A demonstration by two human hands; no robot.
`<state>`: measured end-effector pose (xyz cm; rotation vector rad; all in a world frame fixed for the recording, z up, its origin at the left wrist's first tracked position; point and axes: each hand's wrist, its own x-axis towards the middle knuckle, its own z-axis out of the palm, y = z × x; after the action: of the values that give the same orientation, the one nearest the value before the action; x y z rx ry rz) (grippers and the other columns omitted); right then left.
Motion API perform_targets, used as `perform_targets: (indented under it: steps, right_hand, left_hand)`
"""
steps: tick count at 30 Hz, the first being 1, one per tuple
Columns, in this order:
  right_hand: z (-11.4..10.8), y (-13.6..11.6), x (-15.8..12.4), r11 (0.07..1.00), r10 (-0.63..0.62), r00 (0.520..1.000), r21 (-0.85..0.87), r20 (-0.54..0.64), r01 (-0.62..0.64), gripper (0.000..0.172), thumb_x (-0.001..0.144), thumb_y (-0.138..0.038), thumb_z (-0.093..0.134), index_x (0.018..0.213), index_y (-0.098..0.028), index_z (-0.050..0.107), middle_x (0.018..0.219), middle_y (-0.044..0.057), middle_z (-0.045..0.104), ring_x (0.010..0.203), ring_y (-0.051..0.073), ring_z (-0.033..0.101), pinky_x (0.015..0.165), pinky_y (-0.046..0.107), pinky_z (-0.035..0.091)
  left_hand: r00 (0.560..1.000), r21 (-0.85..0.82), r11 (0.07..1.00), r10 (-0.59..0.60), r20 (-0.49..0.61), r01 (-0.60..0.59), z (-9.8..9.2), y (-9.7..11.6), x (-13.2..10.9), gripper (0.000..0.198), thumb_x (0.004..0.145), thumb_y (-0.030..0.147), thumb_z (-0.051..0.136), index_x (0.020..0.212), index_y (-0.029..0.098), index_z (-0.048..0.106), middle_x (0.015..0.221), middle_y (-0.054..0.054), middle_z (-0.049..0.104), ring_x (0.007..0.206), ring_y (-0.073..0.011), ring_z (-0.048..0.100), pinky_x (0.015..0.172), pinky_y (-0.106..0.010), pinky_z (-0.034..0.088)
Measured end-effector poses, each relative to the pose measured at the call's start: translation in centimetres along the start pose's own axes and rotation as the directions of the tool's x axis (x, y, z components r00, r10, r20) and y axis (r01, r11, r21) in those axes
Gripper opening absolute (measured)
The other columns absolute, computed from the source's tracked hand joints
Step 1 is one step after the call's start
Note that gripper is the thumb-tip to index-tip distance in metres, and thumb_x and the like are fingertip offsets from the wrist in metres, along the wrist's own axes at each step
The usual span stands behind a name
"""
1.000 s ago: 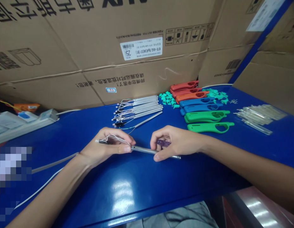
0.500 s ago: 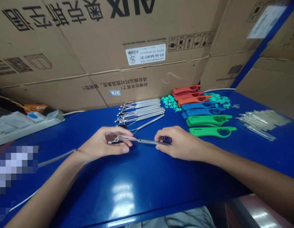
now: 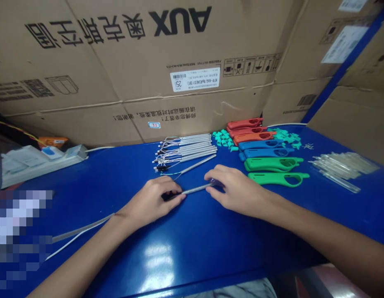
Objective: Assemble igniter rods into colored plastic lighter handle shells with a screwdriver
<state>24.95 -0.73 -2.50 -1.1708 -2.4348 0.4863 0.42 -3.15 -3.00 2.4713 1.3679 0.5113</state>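
A person's two bare hands work a silver metal tube (image 3: 194, 189) on a blue bench (image 3: 192, 256), beneath cardboard cartons (image 3: 86, 66) printed upside down with the brand "AUX" (image 3: 179, 21) and Chinese characters. A white carton label (image 3: 194, 78) beyond the grips reads "KFR-46G/BpR3AES1 (B1)" and "25". The left grip (image 3: 157, 198) is closed around the tube's dark end, and the right grip (image 3: 238, 191) is closed on its other end, where a small purple piece (image 3: 215, 181) shows under the fingers. The tube lies across the gap between them, low over the bench. Just beyond the left grip, a batch of wired silver tubes (image 3: 185, 149) lies side by side, with a single tube (image 3: 196, 164) nearest the hands. Beyond and to the right of the right grip lie red and orange handles (image 3: 245, 129), blue handles (image 3: 266, 149), green handles (image 3: 274, 164), teal clips (image 3: 223, 139) and a pile of clear tubes (image 3: 344, 166). Far left of the left grip, a white power strip (image 3: 39, 159) sits on the bench.
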Motion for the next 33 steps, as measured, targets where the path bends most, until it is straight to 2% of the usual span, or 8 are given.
perform_targets:
  steps: [3, 9, 15, 21, 24, 27, 31, 33]
  right_hand:
    - [-1.4, -0.2, 0.3, 0.972, 0.035, 0.999, 0.235, -0.035, -0.026, 0.014, 0.085, -0.020, 0.056, 0.095, -0.017, 0.065, 0.078, 0.003, 0.064, 0.066, 0.014, 0.056, 0.062, 0.028, 0.043]
    - [-4.1, -1.0, 0.7, 0.794, 0.091, 0.986, 0.607, -0.140, 0.013, 0.015, 0.086, -0.026, 0.057, 0.094, -0.017, 0.066, 0.094, 0.005, 0.069, 0.085, 0.018, 0.063, 0.072, 0.029, 0.048]
    - [-4.3, 0.5, 1.1, 0.904, 0.093, 0.924, 0.420, -0.370, 0.077, 0.018, 0.086, -0.035, 0.063, 0.084, -0.018, 0.068, 0.077, 0.003, 0.064, 0.071, 0.016, 0.056, 0.067, 0.029, 0.043]
    - [-2.4, 1.4, 1.1, 0.959, -0.135, 0.889, 0.169, -0.438, 0.229, 0.017, 0.090, -0.031, 0.059, 0.095, -0.018, 0.067, 0.086, 0.005, 0.064, 0.077, 0.016, 0.057, 0.074, 0.031, 0.047]
    - [-1.6, 1.1, 0.7, 0.940, -0.254, 0.888, 0.119, -0.382, 0.320, 0.019, 0.094, -0.027, 0.053, 0.106, -0.017, 0.064, 0.096, 0.008, 0.061, 0.088, 0.018, 0.058, 0.085, 0.033, 0.048]
    - [-0.7, 1.0, 0.5, 0.951, -0.274, 0.937, 0.084, -0.216, 0.298, 0.023, 0.097, -0.025, 0.046, 0.113, -0.019, 0.062, 0.099, 0.009, 0.056, 0.090, 0.018, 0.056, 0.087, 0.034, 0.048]
    - [0.6, 1.2, 0.4, 0.964, -0.265, 0.963, 0.006, -0.054, 0.266, 0.025, 0.099, -0.024, 0.043, 0.116, -0.018, 0.060, 0.101, 0.009, 0.056, 0.096, 0.020, 0.054, 0.088, 0.034, 0.046]
    - [1.2, 1.3, 0.4, 0.962, -0.269, 0.963, -0.057, -0.002, 0.268, 0.023, 0.099, -0.025, 0.043, 0.113, -0.018, 0.060, 0.104, 0.010, 0.058, 0.099, 0.022, 0.052, 0.089, 0.037, 0.045]
  left_hand:
    - [0.999, 0.069, 0.997, -0.021, -0.050, 0.024, 0.4, -0.6, 0.4, 0.023, 0.091, 0.035, 0.055, 0.087, 0.019, 0.070, 0.080, -0.004, 0.067, 0.074, -0.0176, 0.061, 0.067, -0.029, 0.047]
    - [0.988, 0.187, 0.981, -0.029, -0.152, 0.058, 0.7, -2.8, 3.1, 0.025, 0.093, 0.033, 0.051, 0.087, 0.017, 0.069, 0.083, -0.007, 0.067, 0.080, -0.0215, 0.061, 0.073, -0.033, 0.047]
    - [0.982, 0.220, 0.975, -0.002, -0.187, 0.044, 0.6, -4.4, 5.9, 0.017, 0.089, 0.030, 0.058, 0.082, 0.018, 0.069, 0.081, -0.006, 0.068, 0.080, -0.0224, 0.061, 0.074, -0.034, 0.047]
    - [0.966, 0.253, 0.967, 0.027, -0.257, 0.040, 1.1, -3.8, 5.8, 0.018, 0.087, 0.035, 0.063, 0.082, 0.018, 0.068, 0.084, -0.007, 0.069, 0.083, -0.0232, 0.060, 0.078, -0.037, 0.046]
    - [0.957, 0.287, 0.957, 0.039, -0.288, 0.048, 0.7, -3.4, 4.7, 0.024, 0.089, 0.040, 0.058, 0.087, 0.018, 0.068, 0.090, -0.009, 0.070, 0.091, -0.0262, 0.058, 0.084, -0.042, 0.043]
    - [0.955, 0.315, 0.947, 0.031, -0.295, 0.066, -0.1, -3.6, 3.6, 0.034, 0.085, 0.049, 0.058, 0.102, 0.020, 0.067, 0.108, -0.012, 0.068, 0.105, -0.0322, 0.053, 0.092, -0.050, 0.039]
    - [0.956, 0.258, 0.945, -0.128, -0.265, 0.199, -0.4, -5.1, 3.0, 0.075, 0.073, 0.065, 0.063, 0.132, 0.021, 0.052, 0.141, -0.018, 0.047, 0.130, -0.0429, 0.034, 0.103, -0.061, 0.029]
    - [0.947, 0.205, 0.948, -0.187, -0.261, 0.244, -0.1, -6.0, 3.2, 0.080, 0.075, 0.067, 0.059, 0.137, 0.018, 0.047, 0.143, -0.020, 0.044, 0.132, -0.0424, 0.034, 0.104, -0.060, 0.031]
